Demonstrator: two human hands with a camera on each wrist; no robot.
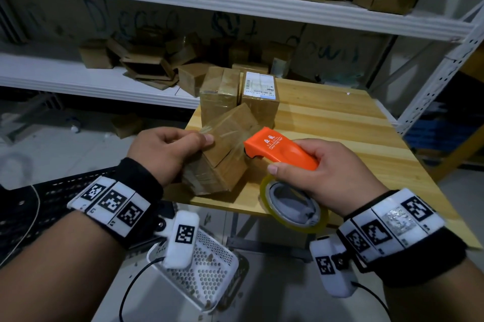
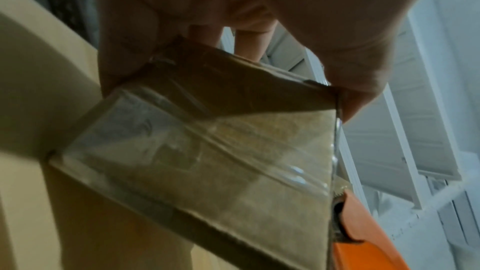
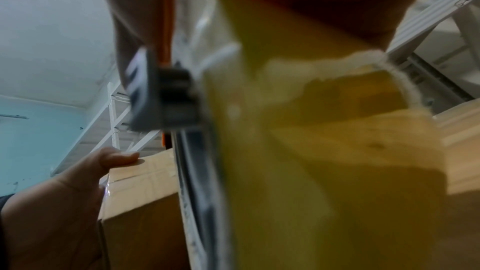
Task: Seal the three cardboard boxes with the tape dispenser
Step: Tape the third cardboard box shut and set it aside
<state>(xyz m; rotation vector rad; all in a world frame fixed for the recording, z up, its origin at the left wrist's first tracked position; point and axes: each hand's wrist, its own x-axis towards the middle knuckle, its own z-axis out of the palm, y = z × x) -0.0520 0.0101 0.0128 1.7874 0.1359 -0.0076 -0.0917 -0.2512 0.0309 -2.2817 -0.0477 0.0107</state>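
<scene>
— Where's the small brown cardboard box (image 1: 225, 148)?

— Tilted at the wooden table's (image 1: 340, 122) near-left corner, glossy with clear tape, clamped in the left hand (image 1: 162, 151).

— The orange plastic tape dispenser (image 1: 280, 150)?

— Right hand (image 1: 324, 169) wraps its handle, nose against the box. Its lettering is too small to read.

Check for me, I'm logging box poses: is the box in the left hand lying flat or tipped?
Tipped. The box, gripped by the left hand, stands on a lower edge on the table.

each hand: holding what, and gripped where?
Left hand grips the tilted cardboard box at its upper left corner. Right hand holds the orange tape dispenser by its handle.
</scene>
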